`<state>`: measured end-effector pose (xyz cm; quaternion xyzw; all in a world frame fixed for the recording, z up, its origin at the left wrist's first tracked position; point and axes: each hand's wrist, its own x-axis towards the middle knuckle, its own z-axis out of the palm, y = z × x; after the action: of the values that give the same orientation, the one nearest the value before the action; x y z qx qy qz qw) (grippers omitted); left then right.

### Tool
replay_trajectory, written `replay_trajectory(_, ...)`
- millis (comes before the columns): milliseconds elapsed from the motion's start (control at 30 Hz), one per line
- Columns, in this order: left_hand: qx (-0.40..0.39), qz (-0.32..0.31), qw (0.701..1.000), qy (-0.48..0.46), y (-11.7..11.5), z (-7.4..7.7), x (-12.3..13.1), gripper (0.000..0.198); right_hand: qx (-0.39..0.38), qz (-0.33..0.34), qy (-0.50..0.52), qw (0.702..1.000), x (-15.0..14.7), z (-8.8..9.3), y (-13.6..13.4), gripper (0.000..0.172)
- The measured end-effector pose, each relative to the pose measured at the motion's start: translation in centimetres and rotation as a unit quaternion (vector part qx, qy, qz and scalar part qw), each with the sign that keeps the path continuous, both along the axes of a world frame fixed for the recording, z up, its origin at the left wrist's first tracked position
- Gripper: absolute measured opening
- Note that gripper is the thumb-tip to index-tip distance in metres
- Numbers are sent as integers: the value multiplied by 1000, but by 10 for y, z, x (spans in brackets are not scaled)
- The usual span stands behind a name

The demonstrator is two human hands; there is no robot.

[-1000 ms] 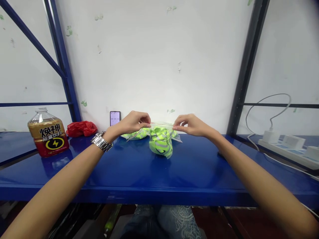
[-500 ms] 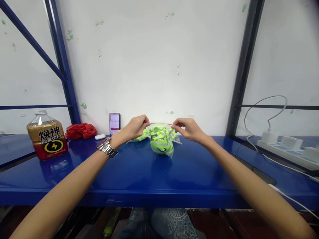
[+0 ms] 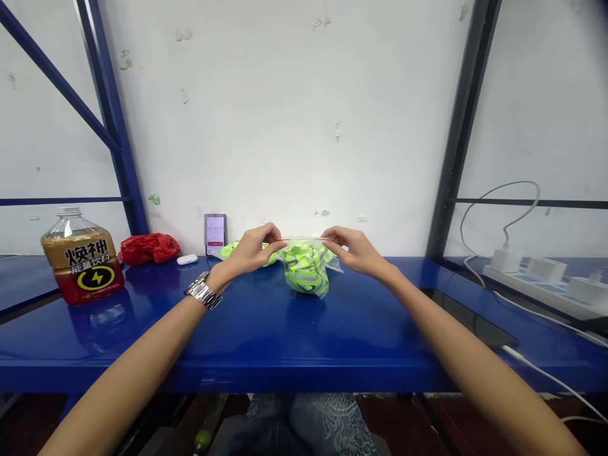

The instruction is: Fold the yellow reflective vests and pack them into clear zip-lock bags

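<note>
A clear zip bag [image 3: 306,284] hangs between my hands, just above the blue table. Inside it is a bundled fluorescent yellow-green fabric with grey reflective bands [image 3: 305,266]. My left hand [image 3: 259,247] pinches the left end of the bag's red-lined top edge between thumb and fingers. At the opposite end, my right hand [image 3: 350,248] pinches the same edge. The top edge is stretched straight between them. Behind my left hand lies another yellow-green bundle [image 3: 230,249], partly hidden. A clear bag corner shows below my right hand.
On the blue table [image 3: 285,342], a large drink bottle [image 3: 85,259] stands left, near a red plastic bag [image 3: 149,248] and a white earbud case [image 3: 187,259]. A phone [image 3: 215,234] leans against the wall. Another phone [image 3: 475,320] and a power strip [image 3: 546,288] with cables are right.
Both hands still grip the bag's top edge, with the thumbs now lying more along it. The hands and bag have barely moved; the whole view has shifted slightly.
</note>
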<state>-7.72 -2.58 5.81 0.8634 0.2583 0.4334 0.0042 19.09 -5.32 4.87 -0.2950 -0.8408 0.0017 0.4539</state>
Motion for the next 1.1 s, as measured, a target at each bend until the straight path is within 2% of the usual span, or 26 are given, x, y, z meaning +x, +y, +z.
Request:
replay_trajectory(133, -22, -22, 998, -63, 3, -7, 2, 21, -53, 46, 46, 997, 1, -2, -3, 26)
replay_trajectory(233, -82, -68, 992, -66, 0, -6, 2, 36, -76, 63, 63, 993, 4, -5, -1, 28)
replay_trajectory(300, -116, -96, 988, -35, -4, -3, 1, 41, -73, 71, 74, 992, 6, -7, 1, 24)
replay_trajectory(400, -115, -126, 985, 3, -8, 1, -1, 32, -49, 69, 65, 994, 7, -8, 3, 16)
replay_trajectory(500, -111, -138, 984, 10, -9, 2, -1, 26, -29, 52, 22, 998, 8, -6, 1, 17)
replay_trajectory(633, -121, -117, 986, 8, -9, -1, 1, 21, -21, 65, -5, 998, 10, -3, -4, 19)
replay_trajectory(733, -81, -90, 993, 1, -10, -2, 4, 22, -9, 74, -18, 997, 11, 0, -7, 17)
replay_trajectory(867, -16, -40, 999, -4, -11, 0, 8, 22, 27, 27, -14, 999, 15, 1, -2, 15)
replay_trajectory(967, -5, -27, 1000, -12, -10, 1, 8, 15, 26, -13, 13, 999, 18, -1, 4, 13)
replay_trajectory(1100, 20, 6, 1000, 2, -8, 1, 8, 13, 1, -10, 21, 1000, 15, -3, 7, 13)
